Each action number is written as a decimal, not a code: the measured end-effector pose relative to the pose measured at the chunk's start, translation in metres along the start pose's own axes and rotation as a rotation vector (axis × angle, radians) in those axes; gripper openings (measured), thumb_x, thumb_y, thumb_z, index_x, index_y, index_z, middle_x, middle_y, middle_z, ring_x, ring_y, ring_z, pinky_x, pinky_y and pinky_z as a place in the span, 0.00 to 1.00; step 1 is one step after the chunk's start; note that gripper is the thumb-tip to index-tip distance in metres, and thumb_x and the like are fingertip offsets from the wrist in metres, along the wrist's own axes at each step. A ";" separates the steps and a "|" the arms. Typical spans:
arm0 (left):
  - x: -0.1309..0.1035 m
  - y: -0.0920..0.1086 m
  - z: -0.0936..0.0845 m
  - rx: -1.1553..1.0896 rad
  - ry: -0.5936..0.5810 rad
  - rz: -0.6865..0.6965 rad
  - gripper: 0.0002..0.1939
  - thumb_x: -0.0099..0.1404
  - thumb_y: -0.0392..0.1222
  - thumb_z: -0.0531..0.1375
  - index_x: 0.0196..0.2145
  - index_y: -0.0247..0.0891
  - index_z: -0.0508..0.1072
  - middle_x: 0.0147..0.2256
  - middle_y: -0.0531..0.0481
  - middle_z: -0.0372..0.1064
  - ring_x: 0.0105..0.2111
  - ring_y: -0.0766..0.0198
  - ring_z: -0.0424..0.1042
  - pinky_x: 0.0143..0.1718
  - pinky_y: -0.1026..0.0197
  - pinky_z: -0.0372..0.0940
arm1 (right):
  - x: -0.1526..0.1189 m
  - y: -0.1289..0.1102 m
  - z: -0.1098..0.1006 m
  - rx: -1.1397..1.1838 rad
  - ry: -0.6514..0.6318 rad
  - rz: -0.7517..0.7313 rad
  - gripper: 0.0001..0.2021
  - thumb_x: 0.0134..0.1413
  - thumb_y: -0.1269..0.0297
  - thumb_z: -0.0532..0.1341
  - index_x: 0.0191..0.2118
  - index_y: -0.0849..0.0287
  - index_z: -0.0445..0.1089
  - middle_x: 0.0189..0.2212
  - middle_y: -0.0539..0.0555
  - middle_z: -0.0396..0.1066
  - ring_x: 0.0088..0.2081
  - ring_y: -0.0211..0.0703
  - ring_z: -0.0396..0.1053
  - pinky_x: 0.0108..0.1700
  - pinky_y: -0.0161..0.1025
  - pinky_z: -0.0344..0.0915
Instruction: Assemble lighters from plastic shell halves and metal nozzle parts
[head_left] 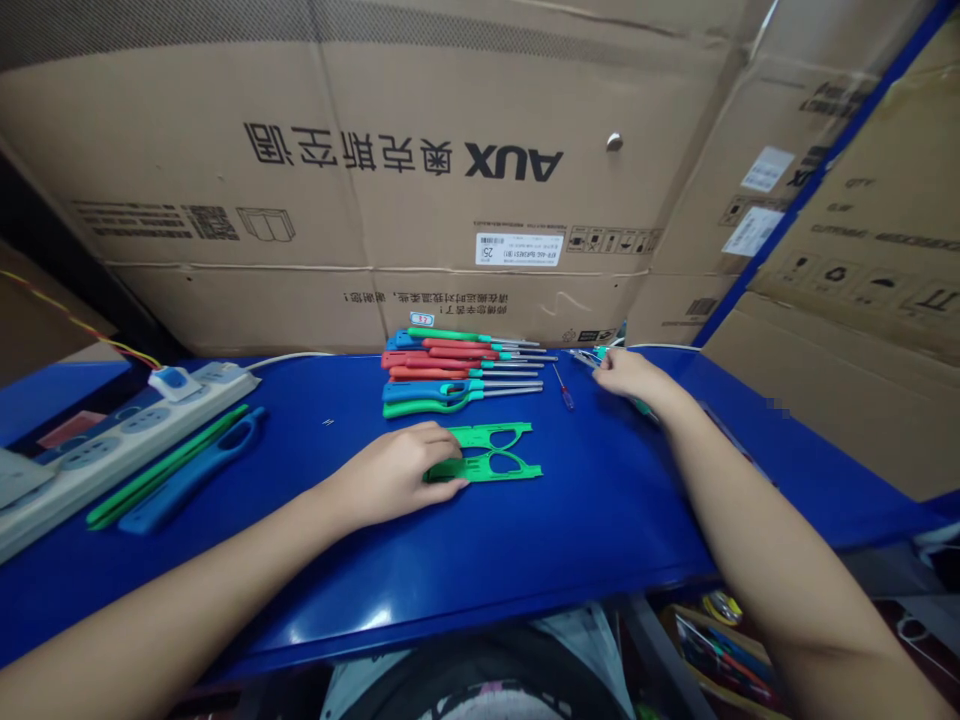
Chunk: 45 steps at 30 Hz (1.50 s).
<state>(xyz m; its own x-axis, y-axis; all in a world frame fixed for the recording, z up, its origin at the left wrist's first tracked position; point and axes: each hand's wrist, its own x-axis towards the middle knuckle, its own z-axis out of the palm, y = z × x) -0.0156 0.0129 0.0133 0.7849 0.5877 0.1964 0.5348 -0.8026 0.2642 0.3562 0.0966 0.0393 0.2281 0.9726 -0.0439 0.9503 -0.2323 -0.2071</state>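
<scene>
My left hand (409, 465) holds left end of green shell halves (478, 468), mid-table: laid open, no rod visible inside, so unfinished, I judge. Right hand (630, 375) at metal parts (583, 357); whether gripping any, can't tell. Row of lighters (442, 374) behind looks complete.

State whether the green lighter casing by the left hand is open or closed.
Open: the green lighter casing lies as two halves side by side on the blue tabletop, left hand over one end.
</scene>
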 end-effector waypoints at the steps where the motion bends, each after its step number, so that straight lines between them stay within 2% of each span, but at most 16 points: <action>1: 0.000 -0.001 -0.001 0.005 -0.004 -0.003 0.14 0.70 0.48 0.59 0.44 0.36 0.76 0.42 0.44 0.75 0.43 0.56 0.74 0.45 0.57 0.69 | 0.001 0.001 -0.002 0.019 0.037 0.006 0.04 0.46 0.65 0.59 0.31 0.57 0.65 0.30 0.58 0.73 0.31 0.48 0.69 0.30 0.38 0.57; 6: 0.000 -0.004 -0.009 0.027 -0.038 -0.015 0.13 0.68 0.48 0.60 0.42 0.36 0.77 0.41 0.45 0.74 0.42 0.56 0.74 0.45 0.58 0.68 | -0.002 0.005 -0.010 0.125 0.244 -0.011 0.05 0.49 0.64 0.57 0.35 0.56 0.63 0.33 0.57 0.73 0.34 0.47 0.68 0.33 0.37 0.57; 10: 0.000 -0.007 -0.015 0.026 -0.063 -0.055 0.14 0.67 0.50 0.62 0.41 0.38 0.78 0.40 0.46 0.73 0.38 0.58 0.74 0.41 0.60 0.67 | -0.013 0.001 -0.013 0.335 0.460 -0.125 0.04 0.48 0.66 0.57 0.32 0.54 0.60 0.26 0.51 0.68 0.28 0.43 0.63 0.32 0.37 0.56; 13: -0.001 -0.011 -0.022 0.009 -0.082 -0.077 0.13 0.66 0.51 0.62 0.40 0.39 0.78 0.39 0.48 0.72 0.36 0.60 0.74 0.37 0.62 0.66 | -0.019 -0.006 -0.012 0.426 0.472 -0.245 0.05 0.47 0.67 0.57 0.31 0.54 0.59 0.22 0.47 0.63 0.26 0.41 0.59 0.31 0.36 0.54; 16: -0.003 -0.014 -0.031 0.000 -0.098 -0.097 0.12 0.63 0.50 0.63 0.37 0.39 0.77 0.37 0.49 0.71 0.31 0.63 0.72 0.32 0.63 0.63 | -0.026 -0.017 -0.007 0.508 0.386 -0.405 0.06 0.49 0.64 0.59 0.30 0.55 0.58 0.22 0.46 0.62 0.26 0.39 0.58 0.31 0.36 0.55; 20: -0.004 -0.013 -0.036 0.030 -0.072 -0.137 0.12 0.59 0.51 0.64 0.33 0.39 0.76 0.34 0.51 0.72 0.28 0.62 0.72 0.30 0.62 0.63 | -0.040 -0.036 0.002 0.575 0.258 -0.638 0.13 0.56 0.53 0.61 0.32 0.55 0.60 0.24 0.46 0.61 0.26 0.38 0.58 0.31 0.36 0.56; 22: -0.002 -0.011 -0.030 -0.019 0.071 -0.162 0.15 0.60 0.53 0.64 0.40 0.40 0.75 0.37 0.49 0.74 0.35 0.58 0.74 0.36 0.59 0.68 | -0.050 -0.045 0.006 0.624 0.152 -0.734 0.14 0.59 0.50 0.61 0.35 0.55 0.62 0.25 0.46 0.62 0.26 0.37 0.59 0.30 0.35 0.57; 23: -0.001 -0.009 -0.025 -0.082 0.185 -0.174 0.19 0.62 0.54 0.63 0.46 0.40 0.72 0.42 0.47 0.74 0.40 0.56 0.75 0.41 0.56 0.70 | -0.055 -0.049 0.008 0.629 0.114 -0.783 0.14 0.60 0.50 0.61 0.36 0.56 0.62 0.26 0.47 0.63 0.26 0.36 0.60 0.30 0.34 0.58; 25: 0.002 -0.006 -0.012 -0.255 0.371 -0.228 0.30 0.63 0.53 0.64 0.59 0.42 0.61 0.48 0.44 0.72 0.48 0.54 0.74 0.48 0.51 0.71 | -0.064 -0.056 0.012 0.602 0.067 -0.867 0.13 0.62 0.51 0.60 0.38 0.56 0.63 0.27 0.47 0.64 0.27 0.36 0.60 0.31 0.34 0.58; 28: 0.005 0.000 0.006 -0.478 0.449 -0.247 0.38 0.62 0.49 0.66 0.64 0.41 0.53 0.46 0.44 0.72 0.46 0.57 0.75 0.50 0.50 0.72 | -0.072 -0.063 0.016 0.551 0.027 -0.935 0.13 0.64 0.52 0.59 0.38 0.57 0.64 0.27 0.48 0.64 0.27 0.35 0.60 0.31 0.33 0.58; 31: 0.007 0.005 0.015 -0.618 0.459 -0.255 0.34 0.63 0.45 0.65 0.63 0.43 0.56 0.40 0.49 0.73 0.39 0.61 0.77 0.46 0.53 0.74 | -0.072 -0.065 0.018 0.472 0.035 -0.961 0.12 0.65 0.53 0.58 0.37 0.58 0.66 0.28 0.49 0.67 0.28 0.36 0.61 0.32 0.34 0.58; 34: 0.007 0.007 0.015 -0.693 0.498 -0.297 0.32 0.63 0.43 0.65 0.61 0.41 0.59 0.34 0.52 0.72 0.35 0.63 0.76 0.39 0.59 0.74 | -0.067 -0.063 0.018 0.370 0.013 -1.010 0.11 0.66 0.57 0.57 0.38 0.59 0.70 0.33 0.54 0.73 0.34 0.40 0.67 0.39 0.37 0.62; 36: 0.007 0.007 0.011 -0.733 0.537 -0.321 0.30 0.63 0.44 0.66 0.60 0.40 0.62 0.32 0.53 0.71 0.33 0.64 0.75 0.37 0.61 0.73 | -0.064 -0.061 0.017 0.363 -0.079 -1.053 0.12 0.66 0.58 0.56 0.39 0.59 0.73 0.36 0.56 0.75 0.37 0.42 0.70 0.43 0.39 0.64; 39: 0.007 0.008 0.005 -0.756 0.572 -0.335 0.24 0.64 0.46 0.65 0.55 0.38 0.69 0.30 0.52 0.73 0.30 0.64 0.75 0.35 0.62 0.73 | -0.064 -0.059 0.014 0.410 -0.272 -1.088 0.15 0.65 0.56 0.57 0.36 0.61 0.75 0.35 0.57 0.76 0.37 0.42 0.71 0.43 0.39 0.65; 42: 0.007 0.007 0.001 -0.689 0.547 -0.367 0.17 0.63 0.49 0.66 0.45 0.35 0.77 0.30 0.49 0.75 0.29 0.63 0.75 0.33 0.62 0.71 | -0.067 -0.058 0.011 0.435 -0.409 -1.035 0.16 0.63 0.54 0.59 0.38 0.62 0.76 0.34 0.55 0.75 0.35 0.40 0.70 0.41 0.37 0.65; 45: 0.007 0.002 0.000 -0.595 0.479 -0.395 0.17 0.63 0.51 0.65 0.41 0.35 0.79 0.32 0.47 0.77 0.29 0.62 0.75 0.32 0.62 0.70 | -0.068 -0.058 0.010 0.450 -0.492 -0.945 0.16 0.59 0.51 0.63 0.41 0.62 0.74 0.30 0.51 0.71 0.31 0.36 0.65 0.36 0.35 0.62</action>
<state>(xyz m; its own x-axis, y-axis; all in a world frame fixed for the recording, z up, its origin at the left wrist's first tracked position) -0.0087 0.0158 0.0151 0.2878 0.8998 0.3279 0.3828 -0.4220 0.8218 0.2838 0.0437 0.0446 -0.7344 0.6774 -0.0414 0.5143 0.5157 -0.6852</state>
